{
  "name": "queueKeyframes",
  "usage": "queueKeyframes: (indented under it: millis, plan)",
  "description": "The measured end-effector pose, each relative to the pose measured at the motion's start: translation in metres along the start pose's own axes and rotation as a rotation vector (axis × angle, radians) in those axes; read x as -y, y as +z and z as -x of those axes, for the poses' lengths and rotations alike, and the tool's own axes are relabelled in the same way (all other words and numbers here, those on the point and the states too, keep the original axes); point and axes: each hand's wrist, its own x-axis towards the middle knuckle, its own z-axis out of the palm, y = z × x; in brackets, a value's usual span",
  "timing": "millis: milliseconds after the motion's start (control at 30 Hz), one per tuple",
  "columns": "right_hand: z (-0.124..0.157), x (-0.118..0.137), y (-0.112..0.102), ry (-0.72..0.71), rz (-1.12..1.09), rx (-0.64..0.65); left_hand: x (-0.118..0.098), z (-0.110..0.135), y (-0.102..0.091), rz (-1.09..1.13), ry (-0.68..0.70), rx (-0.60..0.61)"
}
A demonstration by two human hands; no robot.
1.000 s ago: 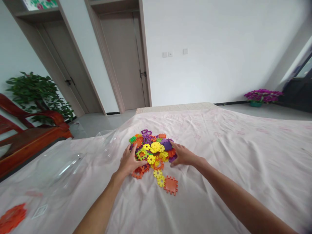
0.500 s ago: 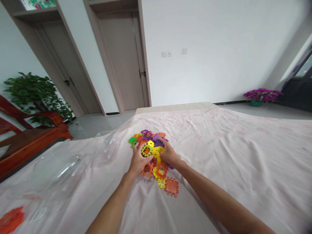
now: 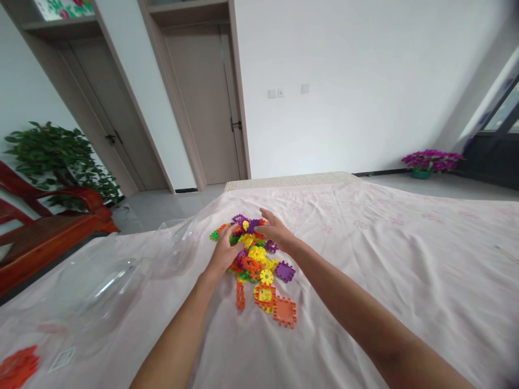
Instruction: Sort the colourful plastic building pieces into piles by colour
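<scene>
Lying nearest: red piece (image 3: pixel 18 368) at lower left, near clear plastic packaging (image 3: pixel 95 286); orange square tile (image 3: pixel 285 312) flat on the sheet (image 3: pixel 365 281). Next out, purple tile (image 3: pixel 285 271) at the right edge of the toy pile (image 3: pixel 257 254), mid-sheet, mixed yellow/orange/purple/green. Left hand (image 3: pixel 221 254) at the pile's left side, thumb and fingers wide apart. Right hand (image 3: pixel 279 233) at the far right side, thumb by a purple piece (image 3: pixel 253 225); can't tell if it's gripped. Beyond: wooden chair (image 3: pixel 52 232), plant (image 3: pixel 60 156), two doors (image 3: pixel 198 102), potted flowers (image 3: pixel 432 160), white wall (image 3: pixel 344 65).
</scene>
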Motion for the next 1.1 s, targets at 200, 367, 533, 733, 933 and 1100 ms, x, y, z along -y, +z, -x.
queueKeyframes:
  millis: [200, 367, 533, 733, 933, 1100]
  plan:
    - [0.029, -0.031, -0.065, -0.023, 0.528, 0.2, 0.02, 0.073, -0.011, -0.494, -0.007, 0.151]
    - [0.064, -0.058, -0.076, -0.044, 0.974, 0.314, 0.023, 0.112, 0.003, -0.641, 0.026, 0.294]
    - [0.07, -0.062, -0.043, -0.105, 1.022, 0.252, 0.012, 0.102, 0.02, -0.625, 0.027, 0.228]
    - [0.062, -0.072, -0.022, -0.063, 0.583, 0.196, 0.01, 0.092, 0.031, -0.549, 0.111, 0.127]
    - [0.055, -0.064, 0.013, 0.145, 0.04, 0.206, 0.004, 0.055, 0.03, -0.312, 0.16, -0.046]
    - [0.032, -0.047, 0.014, -0.041, -0.047, 0.126, -0.001, 0.008, 0.016, -0.362, 0.1, -0.143]
